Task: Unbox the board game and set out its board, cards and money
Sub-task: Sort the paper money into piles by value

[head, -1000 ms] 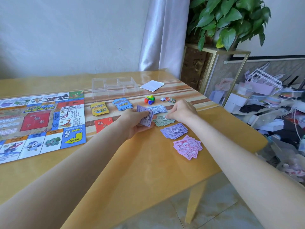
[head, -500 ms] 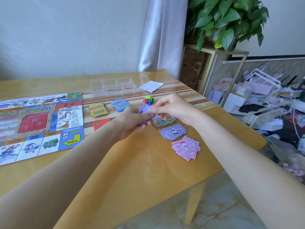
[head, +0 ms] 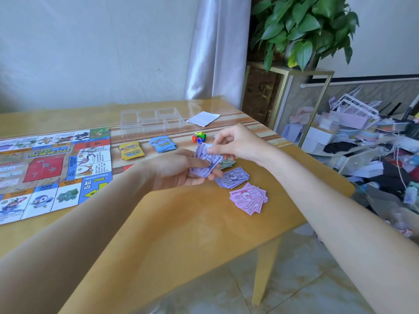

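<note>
Sorting of money underway: right hand (head: 235, 143), a second ago down on green notes (head: 227, 163), has risen to stack of purple notes (head: 206, 163) gripped in left hand (head: 181, 169); right thumb and forefinger pinch top note, likely peeling it off for a pile. Purple pile (head: 233, 177) and pink pile (head: 249, 198) lie just right, near edge. Board (head: 45, 168) spread at left; yellow cards (head: 131, 150), blue cards (head: 162, 144), coloured pawns (head: 199, 137), clear tray (head: 149, 121) further back. Nothing blocks table (head: 181, 223)

One game board (head: 52, 168), two card decks, yellow (head: 131, 150) and blue (head: 162, 143), three money piles on the counter (head: 181, 234), one clear tray (head: 150, 120), one white paper (head: 203, 118).
</note>
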{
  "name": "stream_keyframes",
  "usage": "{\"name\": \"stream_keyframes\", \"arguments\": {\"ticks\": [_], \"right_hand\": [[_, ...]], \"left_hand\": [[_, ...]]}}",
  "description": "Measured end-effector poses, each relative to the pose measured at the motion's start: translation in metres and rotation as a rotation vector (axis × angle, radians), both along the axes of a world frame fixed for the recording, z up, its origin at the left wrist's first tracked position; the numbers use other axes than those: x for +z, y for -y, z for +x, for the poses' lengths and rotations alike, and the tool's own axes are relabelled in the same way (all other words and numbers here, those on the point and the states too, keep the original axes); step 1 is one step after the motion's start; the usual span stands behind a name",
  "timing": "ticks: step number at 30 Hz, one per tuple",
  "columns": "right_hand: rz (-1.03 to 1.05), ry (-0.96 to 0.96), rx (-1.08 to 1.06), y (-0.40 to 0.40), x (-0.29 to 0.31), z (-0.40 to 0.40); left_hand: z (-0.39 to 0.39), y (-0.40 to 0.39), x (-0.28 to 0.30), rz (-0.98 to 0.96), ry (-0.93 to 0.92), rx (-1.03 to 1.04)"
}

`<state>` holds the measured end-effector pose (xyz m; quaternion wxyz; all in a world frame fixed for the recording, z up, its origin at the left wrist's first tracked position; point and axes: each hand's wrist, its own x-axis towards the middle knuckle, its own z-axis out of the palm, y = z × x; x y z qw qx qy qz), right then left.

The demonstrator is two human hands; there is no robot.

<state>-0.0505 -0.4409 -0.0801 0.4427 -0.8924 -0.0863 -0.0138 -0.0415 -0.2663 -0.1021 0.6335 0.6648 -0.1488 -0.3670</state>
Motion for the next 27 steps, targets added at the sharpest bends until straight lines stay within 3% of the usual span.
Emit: {"name": "stream_keyframes", "arguments": {"ticks": [5,9,12,16,22,27], "right_hand": [[-0.034,-0.003,0.136,-0.003,0.007,-0.007],[-0.039,0.054,-0.025,0.008,0.016,-0.011],[-0.015,-0.073,-0.149,0.028,0.012,-0.015],[-0.014,-0.195,-0.195,0.034,-0.012,-0.016],[-0.430,-0.075,-0.187,0.026,-0.024,-0.017],[-0.525,-0.077,-0.053,0.032,-0.012,-0.015]], "left_hand": [[-0.004,0.009,0.004,0.056,0.087,-0.030],[-0.004,0.015,0.002,-0.037,0.097,0.204],[-0.001,0.010,-0.003,0.132,0.305,0.324],[-0.005,0.011,-0.008,0.286,0.474,0.296],[-0.011,0.022,-0.014,0.493,0.682,0.222],[-0.014,0.031,-0.016,0.639,0.858,0.157]]}}
